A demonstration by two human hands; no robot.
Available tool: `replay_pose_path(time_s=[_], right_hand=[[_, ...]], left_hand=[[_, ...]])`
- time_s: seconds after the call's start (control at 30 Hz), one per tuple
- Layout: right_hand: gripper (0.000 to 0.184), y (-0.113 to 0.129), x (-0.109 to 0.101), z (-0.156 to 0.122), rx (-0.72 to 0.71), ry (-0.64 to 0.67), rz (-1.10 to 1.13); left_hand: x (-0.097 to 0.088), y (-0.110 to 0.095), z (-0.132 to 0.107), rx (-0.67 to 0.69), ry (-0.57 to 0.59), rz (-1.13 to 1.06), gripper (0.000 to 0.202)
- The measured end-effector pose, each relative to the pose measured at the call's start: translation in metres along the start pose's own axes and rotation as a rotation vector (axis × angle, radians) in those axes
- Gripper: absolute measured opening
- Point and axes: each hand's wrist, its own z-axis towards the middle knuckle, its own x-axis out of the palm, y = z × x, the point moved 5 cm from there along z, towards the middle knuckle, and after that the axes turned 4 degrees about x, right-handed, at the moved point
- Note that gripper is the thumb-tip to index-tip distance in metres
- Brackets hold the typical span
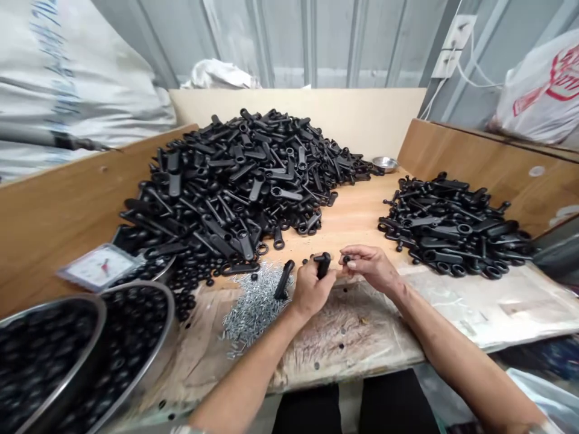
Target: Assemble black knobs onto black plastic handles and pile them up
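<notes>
My left hand [312, 283] is wrapped round a black plastic crank handle [322, 265], its end showing above the fingers. Close by on the right, my right hand [368, 265] pinches a small round black knob [347, 259] between thumb and fingertips. The two hands are a little apart over the front of the bench. Left of my left hand, another black handle [284, 280] lies on a heap of small silver pins [253, 307]. Loose black knobs [183, 289] are scattered farther left.
A large pile of black handles [253, 175] fills the back left. A smaller pile of handles with knobs [452, 223] lies right. Metal bowls of black knobs [169, 319] stand front left, near a square dial [102, 265]. A small metal dish [385, 163] sits at the back; wooden boards [479, 163] edge the bench.
</notes>
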Motion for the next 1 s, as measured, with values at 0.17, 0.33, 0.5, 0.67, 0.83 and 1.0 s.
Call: replay_pose_path(time_s=[0.17, 0.33, 0.5, 0.67, 0.83, 1.0], right_hand=[[0.020, 0.008, 0.015, -0.011, -0.110, -0.013, -0.182], [0.019, 0.011, 0.027, -0.018, -0.228, 0.050, -0.252], [0.021, 0.012, 0.028, -0.020, -0.283, 0.037, -0.452], [0.022, 0.015, 0.033, -0.023, -0.307, 0.083, -0.528], [0.019, 0.012, 0.036, -0.024, -0.221, 0.094, -0.400], [0.020, 0.003, 0.017, -0.021, -0.055, -0.113, -0.140]], left_hand=[[0.007, 0.011, -0.006, -0.296, 0.057, -0.470, 0.026], [0.015, 0.005, -0.007, -0.411, 0.157, -0.719, 0.039], [0.014, 0.010, -0.008, -0.449, 0.142, -0.729, 0.049], [0.017, 0.014, -0.008, -0.434, 0.143, -0.791, 0.039], [0.019, 0.013, -0.008, -0.401, 0.147, -0.750, 0.033], [0.018, 0.016, -0.011, -0.338, 0.120, -0.541, 0.015]])
